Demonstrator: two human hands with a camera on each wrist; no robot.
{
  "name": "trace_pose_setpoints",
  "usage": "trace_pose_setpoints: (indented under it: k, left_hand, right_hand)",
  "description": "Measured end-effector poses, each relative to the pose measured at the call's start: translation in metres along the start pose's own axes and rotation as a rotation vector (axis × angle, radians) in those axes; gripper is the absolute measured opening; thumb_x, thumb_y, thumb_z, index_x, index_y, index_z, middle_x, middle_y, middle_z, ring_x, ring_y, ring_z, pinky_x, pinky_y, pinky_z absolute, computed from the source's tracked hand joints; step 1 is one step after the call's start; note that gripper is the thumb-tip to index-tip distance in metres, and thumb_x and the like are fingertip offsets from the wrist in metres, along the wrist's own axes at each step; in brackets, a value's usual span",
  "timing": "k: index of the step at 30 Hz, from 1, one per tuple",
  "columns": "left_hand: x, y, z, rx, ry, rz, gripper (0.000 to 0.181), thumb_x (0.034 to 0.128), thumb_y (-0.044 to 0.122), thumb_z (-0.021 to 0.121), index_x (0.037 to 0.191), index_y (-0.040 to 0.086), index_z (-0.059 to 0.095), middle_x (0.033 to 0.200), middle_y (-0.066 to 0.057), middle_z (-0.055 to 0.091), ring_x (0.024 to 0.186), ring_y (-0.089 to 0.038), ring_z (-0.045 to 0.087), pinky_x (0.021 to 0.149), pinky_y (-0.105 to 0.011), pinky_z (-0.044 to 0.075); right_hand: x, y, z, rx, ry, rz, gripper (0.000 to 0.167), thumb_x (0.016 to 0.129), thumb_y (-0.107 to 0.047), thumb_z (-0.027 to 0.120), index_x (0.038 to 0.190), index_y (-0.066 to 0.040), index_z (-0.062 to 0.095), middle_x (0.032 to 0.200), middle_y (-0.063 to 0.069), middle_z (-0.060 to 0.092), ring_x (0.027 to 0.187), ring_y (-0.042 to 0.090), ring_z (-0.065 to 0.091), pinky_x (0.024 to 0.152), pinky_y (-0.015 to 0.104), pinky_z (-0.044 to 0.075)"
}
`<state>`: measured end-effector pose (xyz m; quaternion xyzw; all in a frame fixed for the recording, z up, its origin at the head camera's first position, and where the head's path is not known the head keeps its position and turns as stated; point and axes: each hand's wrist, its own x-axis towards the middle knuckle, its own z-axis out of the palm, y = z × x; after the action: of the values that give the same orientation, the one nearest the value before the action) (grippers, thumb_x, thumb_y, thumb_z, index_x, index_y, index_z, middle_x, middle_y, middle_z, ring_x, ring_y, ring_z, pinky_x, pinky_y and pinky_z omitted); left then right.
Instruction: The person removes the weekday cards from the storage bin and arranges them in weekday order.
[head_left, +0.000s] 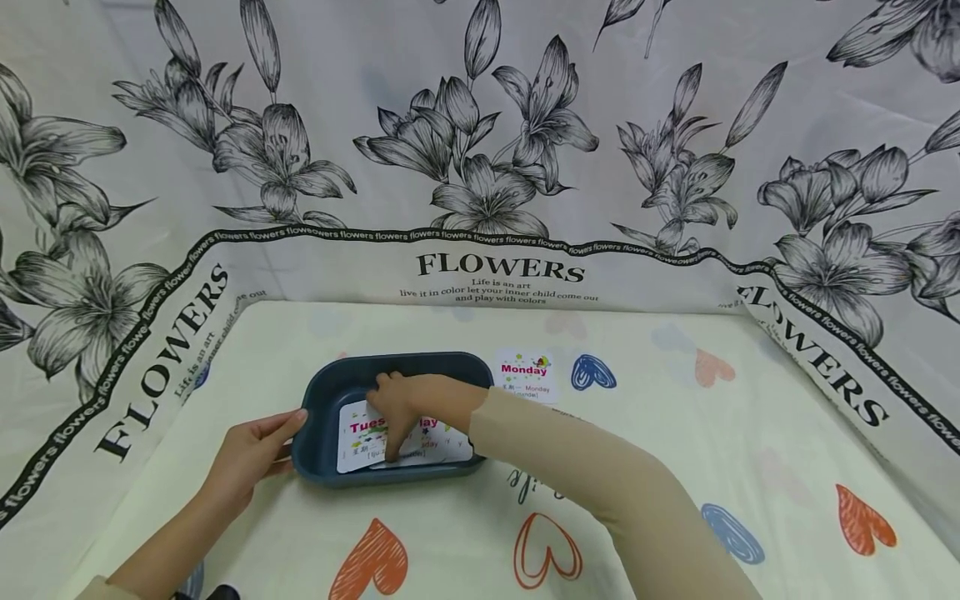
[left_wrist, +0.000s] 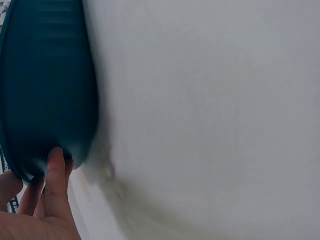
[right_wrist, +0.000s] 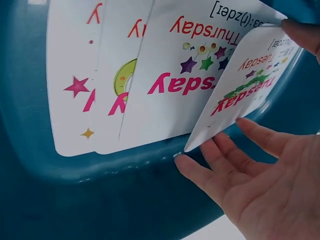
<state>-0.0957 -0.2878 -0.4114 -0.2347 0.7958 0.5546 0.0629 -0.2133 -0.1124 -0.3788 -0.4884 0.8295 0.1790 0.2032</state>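
The dark blue-green tray lies on the table, its left end pinched at the rim by my left hand. In the left wrist view the fingers of the left hand press the outer wall of the tray. My right hand reaches into the tray. Seen from the right wrist, the right hand pinches the Tuesday card between thumb and fingers, one edge tilted up. Beneath and beside it, the Thursday card overlaps other cards on the tray floor.
A Monday card lies on the table just right of the tray, partly covered by the right forearm. The tablecloth has printed hearts. A flower-printed curtain stands behind and along both sides. Dark round objects show at the bottom left edge.
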Motion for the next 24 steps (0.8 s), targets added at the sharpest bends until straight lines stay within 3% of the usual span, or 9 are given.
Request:
trace_pose_setpoints:
  k: [8,17,24]
  left_hand:
    - [0.000,-0.001,-0.001,0.003,-0.013,0.007,0.075,0.0864,0.053,0.055,0.133,-0.005,0.044,0.133,-0.025,0.044,0.086,-0.010,0.066,0.067,-0.023,0.055]
    - [0.001,-0.002,-0.001,0.016,-0.017,0.009,0.076,0.0861,0.054,0.055,0.132,-0.006,0.044,0.133,-0.026,0.045,0.085,-0.010,0.066,0.066,-0.024,0.055]
    - [0.001,-0.002,-0.001,0.022,-0.008,0.004,0.076,0.0864,0.055,0.054,0.133,-0.005,0.044,0.134,-0.026,0.043,0.089,-0.013,0.067,0.067,-0.023,0.055]
  right_hand:
    - [-0.010,0.008,-0.006,0.039,0.036,-0.059,0.085,0.069,-0.060,0.069,0.138,-0.020,0.040,0.131,0.003,0.040,0.111,0.015,0.039,0.094,0.029,0.041]
    - [-0.020,0.014,-0.009,0.119,0.134,-0.134,0.084,0.068,-0.060,0.069,0.138,-0.024,0.040,0.131,0.001,0.041,0.111,0.012,0.038,0.094,0.028,0.043]
    - [-0.028,0.021,-0.011,0.159,0.150,-0.149,0.078,0.067,-0.059,0.071,0.133,-0.027,0.044,0.125,0.000,0.042,0.106,0.011,0.040,0.088,0.025,0.045]
